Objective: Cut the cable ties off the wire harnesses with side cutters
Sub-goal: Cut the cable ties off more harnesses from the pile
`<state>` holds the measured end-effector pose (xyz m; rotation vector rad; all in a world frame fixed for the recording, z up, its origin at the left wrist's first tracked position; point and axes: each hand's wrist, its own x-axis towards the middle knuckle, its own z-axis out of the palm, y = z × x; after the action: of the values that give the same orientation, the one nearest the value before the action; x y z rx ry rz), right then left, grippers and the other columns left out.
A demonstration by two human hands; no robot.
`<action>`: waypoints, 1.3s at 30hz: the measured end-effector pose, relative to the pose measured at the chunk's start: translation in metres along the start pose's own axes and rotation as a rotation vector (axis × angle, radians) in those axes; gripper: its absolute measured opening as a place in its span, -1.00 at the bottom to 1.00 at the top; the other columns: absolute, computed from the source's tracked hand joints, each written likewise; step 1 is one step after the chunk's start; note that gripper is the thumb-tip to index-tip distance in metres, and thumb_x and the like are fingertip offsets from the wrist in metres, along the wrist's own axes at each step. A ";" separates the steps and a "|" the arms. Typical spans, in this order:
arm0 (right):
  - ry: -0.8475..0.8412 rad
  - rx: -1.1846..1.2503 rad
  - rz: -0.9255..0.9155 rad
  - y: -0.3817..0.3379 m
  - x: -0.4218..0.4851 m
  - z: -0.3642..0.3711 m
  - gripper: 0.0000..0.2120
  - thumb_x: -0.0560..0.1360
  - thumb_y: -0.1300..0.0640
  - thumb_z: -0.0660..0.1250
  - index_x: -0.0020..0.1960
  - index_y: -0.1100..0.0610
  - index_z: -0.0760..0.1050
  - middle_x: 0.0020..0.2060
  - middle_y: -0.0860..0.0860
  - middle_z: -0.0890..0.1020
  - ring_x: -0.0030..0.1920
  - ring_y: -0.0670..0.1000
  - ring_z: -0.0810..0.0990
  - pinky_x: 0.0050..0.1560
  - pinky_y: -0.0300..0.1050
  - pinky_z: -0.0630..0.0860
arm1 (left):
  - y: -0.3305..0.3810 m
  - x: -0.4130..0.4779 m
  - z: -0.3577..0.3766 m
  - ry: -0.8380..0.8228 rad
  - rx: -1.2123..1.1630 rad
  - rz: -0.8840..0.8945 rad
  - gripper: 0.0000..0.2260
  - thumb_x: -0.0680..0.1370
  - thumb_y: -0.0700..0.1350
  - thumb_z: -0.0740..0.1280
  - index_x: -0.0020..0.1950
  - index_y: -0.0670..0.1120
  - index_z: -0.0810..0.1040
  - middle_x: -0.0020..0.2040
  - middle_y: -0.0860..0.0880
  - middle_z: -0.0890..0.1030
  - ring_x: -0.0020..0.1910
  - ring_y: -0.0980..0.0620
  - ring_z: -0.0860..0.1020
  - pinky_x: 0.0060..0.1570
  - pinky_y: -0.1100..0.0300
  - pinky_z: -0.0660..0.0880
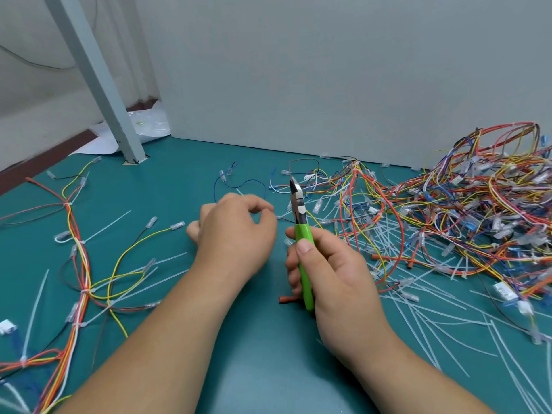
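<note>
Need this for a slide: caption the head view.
Right hand holds green side cutters beside the left hand, amid loose wire harnesses.

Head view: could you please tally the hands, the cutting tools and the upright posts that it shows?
Hands: 2 (left hand, right hand)
Green-handled side cutters: 1
Grey post: 1
Total: 4

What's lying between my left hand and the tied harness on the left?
Head view: a yellow wire ending in a clear-sleeved terminal, plus white cable ties on the teal mat.
</note>
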<state>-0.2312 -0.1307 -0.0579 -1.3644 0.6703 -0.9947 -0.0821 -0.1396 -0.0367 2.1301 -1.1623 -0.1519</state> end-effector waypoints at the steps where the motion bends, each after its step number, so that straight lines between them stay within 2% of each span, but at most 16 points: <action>1: 0.022 0.001 -0.008 -0.001 0.001 -0.001 -0.78 0.51 -0.10 0.32 0.07 -0.07 0.63 -0.27 -0.04 0.58 -0.31 -0.07 0.51 -0.32 -0.15 0.51 | 0.003 -0.001 -0.001 0.035 -0.156 0.040 -0.82 0.54 0.09 0.25 -0.19 0.23 0.62 -0.01 0.19 0.62 0.18 0.06 0.49 0.11 0.09 0.30; 3: 0.066 -0.003 -0.029 -0.003 0.002 -0.003 -0.77 0.55 -0.05 0.27 0.08 -0.01 0.63 -0.29 -0.03 0.58 -0.33 -0.05 0.50 -0.32 -0.19 0.48 | 0.009 -0.004 -0.003 0.061 -0.504 0.103 -0.77 0.52 0.10 0.24 -0.24 0.16 0.65 -0.13 0.15 0.67 -0.04 0.20 0.58 0.01 0.23 0.47; 5: 0.092 -0.004 -0.056 -0.005 0.003 -0.004 -0.75 0.57 -0.03 0.25 0.11 0.04 0.61 -0.29 -0.01 0.57 -0.33 -0.04 0.48 -0.32 -0.18 0.48 | 0.014 -0.009 -0.003 0.054 -0.629 0.130 -0.70 0.54 0.15 0.24 -0.26 0.09 0.67 -0.22 0.09 0.67 -0.21 0.13 0.58 -0.16 0.29 0.45; 8: 0.111 0.016 -0.112 -0.007 0.000 -0.002 -0.68 0.54 -0.10 0.29 0.14 0.08 0.58 -0.27 -0.02 0.58 -0.30 -0.03 0.49 -0.27 -0.17 0.48 | 0.012 -0.008 0.004 0.024 -0.639 0.107 -0.68 0.57 0.17 0.26 -0.21 0.03 0.67 -0.24 -0.03 0.65 -0.21 0.02 0.57 -0.23 0.25 0.44; 10: 0.106 0.036 -0.164 -0.009 -0.003 0.000 -0.65 0.48 -0.11 0.33 0.15 0.08 0.57 -0.23 -0.06 0.60 -0.26 -0.05 0.52 -0.22 -0.20 0.49 | 0.008 -0.006 0.009 -0.022 -0.613 0.073 -0.75 0.60 0.13 0.33 -0.14 0.02 0.67 -0.21 0.02 0.67 -0.18 0.06 0.59 -0.22 0.33 0.45; 12: 0.079 0.037 -0.228 -0.011 -0.007 0.001 -0.70 0.46 -0.02 0.41 0.15 0.04 0.55 -0.21 -0.08 0.58 -0.24 -0.10 0.52 -0.20 -0.26 0.50 | 0.007 -0.004 0.014 -0.082 -0.580 0.053 -0.82 0.59 0.13 0.37 -0.04 0.06 0.66 -0.13 0.08 0.69 -0.14 0.11 0.62 -0.13 0.31 0.52; 15: 0.088 0.017 -0.275 -0.020 -0.010 0.002 -0.74 0.47 0.18 0.43 0.10 -0.05 0.51 -0.22 -0.03 0.50 -0.26 -0.07 0.48 -0.24 -0.25 0.50 | 0.006 -0.004 0.018 -0.150 -0.552 0.053 -0.65 0.47 0.27 0.40 0.09 0.06 0.68 -0.08 0.13 0.71 -0.11 0.13 0.65 -0.02 0.16 0.59; 16: 0.111 0.005 -0.278 -0.024 -0.009 0.000 -0.75 0.48 0.21 0.39 0.09 -0.05 0.49 -0.23 0.00 0.48 -0.26 -0.03 0.46 -0.23 -0.21 0.49 | 0.005 -0.005 0.018 -0.163 -0.546 0.062 -0.61 0.44 0.29 0.39 0.08 0.05 0.69 -0.10 0.14 0.71 -0.13 0.12 0.65 -0.03 0.14 0.59; 18: 0.172 -0.011 -0.278 -0.037 -0.005 -0.007 -0.76 0.49 0.21 0.34 0.12 0.00 0.46 -0.24 0.02 0.47 -0.27 0.05 0.43 -0.24 -0.20 0.46 | 0.003 -0.007 0.019 -0.172 -0.518 0.090 -0.71 0.44 0.24 0.42 -0.02 0.07 0.71 -0.21 0.17 0.68 -0.26 0.13 0.58 -0.12 0.14 0.57; 21: 0.259 -0.084 -0.277 -0.062 0.002 -0.024 -0.71 0.50 0.17 0.33 0.20 -0.01 0.51 -0.28 -0.04 0.53 -0.30 0.00 0.48 -0.26 -0.20 0.49 | 0.002 -0.009 0.021 -0.160 -0.440 0.141 -0.81 0.54 0.14 0.42 -0.21 0.09 0.67 -0.34 0.15 0.63 -0.37 0.10 0.51 -0.26 0.18 0.49; 23: 0.307 -0.107 -0.254 -0.077 0.009 -0.038 -0.80 0.46 0.14 0.34 0.07 -0.02 0.56 -0.37 -0.06 0.53 -0.34 0.00 0.48 -0.28 -0.05 0.47 | 0.004 -0.009 0.022 -0.152 -0.443 0.154 -0.78 0.58 0.12 0.35 -0.21 0.08 0.65 -0.33 0.07 0.64 -0.34 0.06 0.53 -0.31 0.19 0.46; 25: 0.377 -0.137 -0.186 -0.089 0.021 -0.054 -0.88 0.41 0.15 0.35 -0.07 -0.01 0.51 -0.43 -0.06 0.50 -0.35 0.05 0.46 -0.29 0.02 0.41 | 0.005 -0.008 0.021 -0.136 -0.468 0.155 -0.76 0.59 0.12 0.31 -0.18 0.07 0.67 -0.31 0.02 0.64 -0.34 0.05 0.53 -0.33 0.22 0.44; 27: 0.387 -0.147 -0.023 -0.098 0.037 -0.070 -0.87 0.43 0.21 0.36 -0.10 0.03 0.46 -0.40 -0.03 0.50 -0.37 0.04 0.48 -0.34 -0.05 0.38 | 0.004 -0.007 0.021 -0.131 -0.493 0.159 -0.73 0.58 0.16 0.30 -0.18 0.07 0.67 -0.33 0.01 0.62 -0.39 0.08 0.49 -0.37 0.27 0.40; 31: 0.165 -0.069 0.376 -0.106 0.062 -0.083 -0.86 0.58 0.31 0.24 0.02 0.11 0.49 -0.24 0.06 0.45 -0.44 -0.05 0.43 -0.45 -0.22 0.35 | 0.003 -0.010 0.023 -0.170 -0.518 0.185 -0.79 0.50 0.22 0.43 -0.22 0.13 0.66 -0.36 0.04 0.60 -0.42 0.17 0.47 -0.35 0.23 0.44; 36: -0.001 0.076 0.527 -0.107 0.082 -0.073 -0.61 0.53 0.31 0.23 0.32 0.10 0.52 -0.19 0.11 0.41 -0.49 -0.08 0.37 -0.46 -0.26 0.30 | 0.004 -0.010 0.024 -0.175 -0.482 0.178 -0.87 0.49 0.08 0.49 -0.21 0.09 0.65 -0.39 0.02 0.56 -0.45 0.15 0.42 -0.30 0.16 0.44; 39: -0.027 0.135 0.653 -0.101 0.092 -0.067 -0.66 0.53 0.30 0.23 0.26 0.08 0.48 -0.12 0.13 0.40 -0.50 -0.08 0.32 -0.46 -0.28 0.26 | 0.003 -0.009 0.024 -0.186 -0.454 0.172 -0.88 0.49 0.03 0.49 -0.22 0.06 0.64 -0.44 0.09 0.50 -0.46 0.13 0.40 -0.33 0.17 0.40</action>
<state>-0.2664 -0.2359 0.0462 -0.9380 0.9305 -0.4833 -0.0988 -0.1462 -0.0550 1.6375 -1.2706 -0.4945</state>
